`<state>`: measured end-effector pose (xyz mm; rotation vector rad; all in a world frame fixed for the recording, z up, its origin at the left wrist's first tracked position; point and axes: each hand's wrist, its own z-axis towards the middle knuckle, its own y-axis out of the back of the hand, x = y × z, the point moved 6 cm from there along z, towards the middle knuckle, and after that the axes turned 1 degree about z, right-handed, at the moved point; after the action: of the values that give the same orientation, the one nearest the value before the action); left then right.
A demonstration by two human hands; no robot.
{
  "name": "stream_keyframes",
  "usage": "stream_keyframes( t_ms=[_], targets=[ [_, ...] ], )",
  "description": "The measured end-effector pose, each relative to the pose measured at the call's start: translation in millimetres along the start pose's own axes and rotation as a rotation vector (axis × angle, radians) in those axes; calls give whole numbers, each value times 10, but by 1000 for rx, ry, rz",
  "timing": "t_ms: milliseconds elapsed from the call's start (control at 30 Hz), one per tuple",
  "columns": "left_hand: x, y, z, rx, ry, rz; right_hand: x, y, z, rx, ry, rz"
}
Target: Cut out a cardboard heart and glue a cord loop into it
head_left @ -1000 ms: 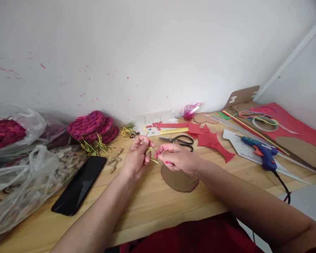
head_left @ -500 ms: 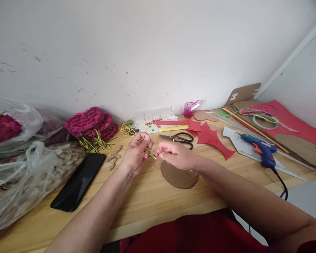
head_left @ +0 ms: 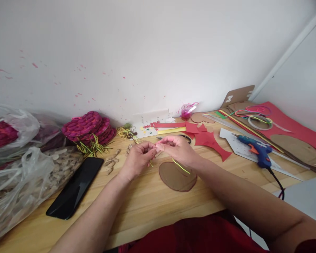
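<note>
Thin yellow-green cord [head_left: 181, 167], gently curved

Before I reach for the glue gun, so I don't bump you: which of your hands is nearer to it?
The right hand, to the left of the glue gun with red paper between; the left hand is farther off, beyond the right.

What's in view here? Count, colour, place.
Cord: count unclear, lime, centre
Disc: one, brown, front centre
Scissors: one, black, centre
Stars: many, mostly red, back
Paper: several, red, yellow, white; centre, right
Cup: one, pink, back
Glue gun: one, blue, right
Loops: several, multicoloured, back right
Cardboard: several, brown, back right
Yarn: one tangle, yellowish, back
Pads: one stack, magenta, back left
Phone: one, black, left
Peanuts: several, tan, beside phone
Bags: at least two, clear, left
Table: one, tan, beneath
Wall: one, white, back
Garment: one, red, bottom
Left hand: one, bare, centre
Right hand: one, bare, centre
</note>
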<state>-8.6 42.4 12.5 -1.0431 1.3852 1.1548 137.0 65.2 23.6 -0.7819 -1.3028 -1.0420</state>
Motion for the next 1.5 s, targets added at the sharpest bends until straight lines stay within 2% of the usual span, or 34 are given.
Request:
stream_keyframes(
  t_ms=[267,400,533,667,733,900,1100,1167,1233,1300,1367,1433,1500],
  targets=[
    [-20,-51,-18,10,54,-152,44,77,-21,-117,5,-65],
    [-13,-65,-37,26,87,-123,49,114,10,-125,14,-50],
    [-10,-12,-32,-42,62,-70,45,141,27,-110,-6,-61],
    [23,59,-19,-145,74,-119,48,185,37,-134,-11,-107],
    [30,60,-16,-147,83,-134,33,213,47,-159,-12,-102],
    [33,17,-20,-84,115,-198,-28,274,87,-204,-30,20],
    [58,87,4,-166,132,-324,56,502,137,-411,35,277],
    [62,107,13,-194,116,-366,96,547,128,-443,49,308],
    [65,118,17,-215,104,-401,102,491,113,-357,-3,272],
    [62,120,15,-223,95,-426,79,324,81,-137,-96,130],
    [52,113,9,-218,87,-437,60,160,23,57,-128,-53],
    [40,101,2,-207,84,-429,88,108,-12,68,-65,-156],
    [27,85,-6,-196,79,-401,132,138,-18,-35,9,-160]
  ],
)
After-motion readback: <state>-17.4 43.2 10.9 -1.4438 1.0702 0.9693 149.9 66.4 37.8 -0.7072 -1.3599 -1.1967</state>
